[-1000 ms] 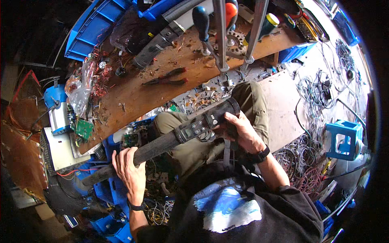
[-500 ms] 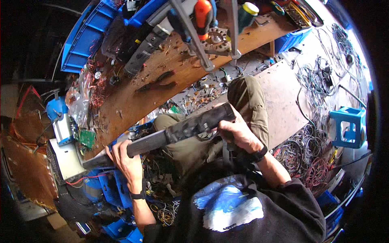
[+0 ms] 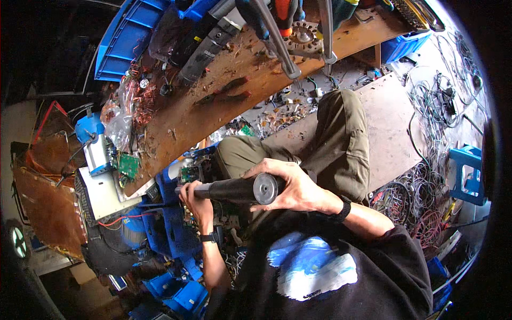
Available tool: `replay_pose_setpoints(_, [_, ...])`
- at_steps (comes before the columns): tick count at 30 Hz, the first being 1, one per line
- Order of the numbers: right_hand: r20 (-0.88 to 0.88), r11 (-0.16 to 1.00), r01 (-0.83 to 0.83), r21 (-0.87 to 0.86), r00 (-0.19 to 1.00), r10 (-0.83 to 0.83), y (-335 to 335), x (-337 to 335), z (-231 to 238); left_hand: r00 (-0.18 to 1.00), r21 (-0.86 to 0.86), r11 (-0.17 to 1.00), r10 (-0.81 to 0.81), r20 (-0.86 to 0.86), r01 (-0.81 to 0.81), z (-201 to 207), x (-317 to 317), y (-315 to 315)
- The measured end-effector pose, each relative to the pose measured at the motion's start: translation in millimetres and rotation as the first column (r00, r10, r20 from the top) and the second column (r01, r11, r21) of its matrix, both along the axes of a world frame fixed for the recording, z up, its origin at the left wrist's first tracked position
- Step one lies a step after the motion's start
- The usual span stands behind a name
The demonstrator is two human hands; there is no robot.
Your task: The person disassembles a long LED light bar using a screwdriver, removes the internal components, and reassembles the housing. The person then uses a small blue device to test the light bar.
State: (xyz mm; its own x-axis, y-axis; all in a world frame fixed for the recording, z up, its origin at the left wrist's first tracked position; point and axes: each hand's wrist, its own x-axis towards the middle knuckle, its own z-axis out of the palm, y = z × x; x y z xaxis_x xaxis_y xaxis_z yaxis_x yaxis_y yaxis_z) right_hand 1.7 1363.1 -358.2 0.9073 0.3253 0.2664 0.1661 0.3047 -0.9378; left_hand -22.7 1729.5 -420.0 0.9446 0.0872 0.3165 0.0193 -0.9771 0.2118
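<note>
A long black tube [image 3: 232, 190] with a narrower grey section lies across my lap, its round disc end turned up toward me. My right hand [image 3: 300, 185] is wrapped around the wide end, just behind the disc. Farther left, the fingers of my left hand [image 3: 196, 201] close around the narrower grey section. What kind of device the tube is, I cannot tell. Its far tip is partly hidden behind my left hand. On the brown workbench beyond it lie dark-handled pliers [image 3: 226, 92] and a similar grey-black tube [image 3: 207, 50].
Metal bars and several hand tools stand at the bench's far edge. Blue bins [image 3: 125, 40], copper wire scraps [image 3: 145, 96] and a green circuit board [image 3: 127, 165] are on the left. Tangled cables [image 3: 410, 197] and a blue stool [image 3: 465, 175] lie to the right.
The tube has swung so its wide round end now points up toward me. My right hand moved down and left onto that end; my left hand moved right along with it.
</note>
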Motion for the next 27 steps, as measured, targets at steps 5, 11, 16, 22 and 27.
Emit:
replay_pose_setpoints(5, [0.056,0.999,0.04,-0.017,0.998,-0.039,7,-3,2,1.0,-0.016,1.0,-0.011,-0.023,0.01,-2,0,9])
replay_pose_setpoints(11, [-0.059,0.998,0.058,-0.014,0.997,-0.059,4,-6,-3,0.933,-0.395,0.875,0.344,0.102,-0.28,-21,-21,-13])
replay_pose_setpoints(16, [-0.033,0.974,0.214,-0.08,0.976,-0.217,9,-8,-14,0.956,-0.662,-0.712,-0.046,-0.289,-0.234,0,-31,-33])
replay_pose_setpoints(22, [-0.039,0.89,0.264,-0.372,0.954,-0.299,-11,-7,-19,0.99,-0.63,-0.775,0.054,-0.133,-0.043,5,0,-59])
replay_pose_setpoints(27, [-0.235,0.897,0.266,-0.353,0.903,-0.36,-26,-7,-39,0.988,-0.842,-0.526,0.143,0.054,0.122,36,-14,-72])
